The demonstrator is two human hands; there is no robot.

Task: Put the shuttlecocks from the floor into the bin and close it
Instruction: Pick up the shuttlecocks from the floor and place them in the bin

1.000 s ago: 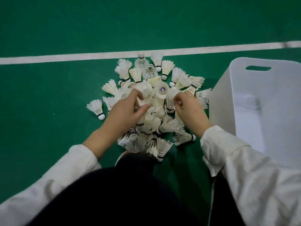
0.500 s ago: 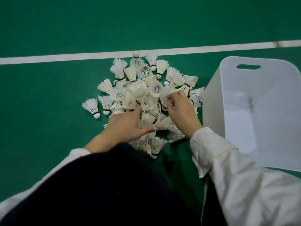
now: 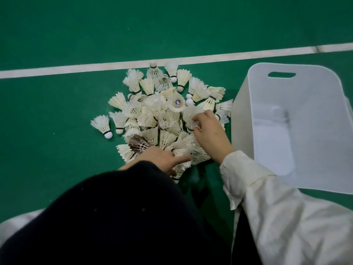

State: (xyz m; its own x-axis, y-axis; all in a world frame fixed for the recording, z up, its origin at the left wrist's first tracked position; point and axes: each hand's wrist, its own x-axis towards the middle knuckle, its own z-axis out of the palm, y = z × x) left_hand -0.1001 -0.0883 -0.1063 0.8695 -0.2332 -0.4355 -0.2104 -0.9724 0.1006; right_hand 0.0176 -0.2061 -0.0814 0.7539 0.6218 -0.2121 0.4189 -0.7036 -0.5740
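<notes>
Feathers of the shuttlecocks point(image 3: 164, 113) piled on the floor point(image 3: 57, 150) are pinched by the right hand point(image 3: 208, 131); the left hand point(image 3: 158, 157) is laid loosely open on them beside the bin point(image 3: 298, 121).

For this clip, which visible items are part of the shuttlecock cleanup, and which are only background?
Part of the job:
- pile of shuttlecocks on the floor
- white bin, open, no shuttlecocks seen inside
- left hand, resting on the pile
- right hand, pinching feathers

Background only:
- green floor
- white court line
</notes>
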